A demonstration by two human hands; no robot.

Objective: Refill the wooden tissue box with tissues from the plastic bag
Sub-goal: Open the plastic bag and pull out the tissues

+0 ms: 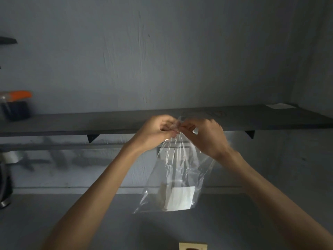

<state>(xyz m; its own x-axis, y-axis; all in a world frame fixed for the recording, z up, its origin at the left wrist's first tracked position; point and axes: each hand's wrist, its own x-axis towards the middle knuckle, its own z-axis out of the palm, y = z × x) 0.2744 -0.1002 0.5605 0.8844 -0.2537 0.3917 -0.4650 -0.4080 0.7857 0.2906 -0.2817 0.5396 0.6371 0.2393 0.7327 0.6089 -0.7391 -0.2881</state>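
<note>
A clear plastic bag (pixel 182 170) hangs in the air in front of me, its top gathered into a bunch. Both my left hand (pixel 155 132) and my right hand (pixel 207 136) pinch that bunched top, fingertips close together. A white stack of tissues (pixel 180 198) rests in the bottom of the bag. The top of the wooden tissue box (pixel 192 246) shows at the bottom edge of the view, directly below the bag; most of it is cut off.
A dark wall shelf (pixel 90 123) runs across behind my hands, with a container with an orange lid (pixel 16 105) at its left end and a white paper (pixel 280 106) at its right. A grey counter (pixel 72 213) lies below. A dark appliance (pixel 4 186) stands at the left edge.
</note>
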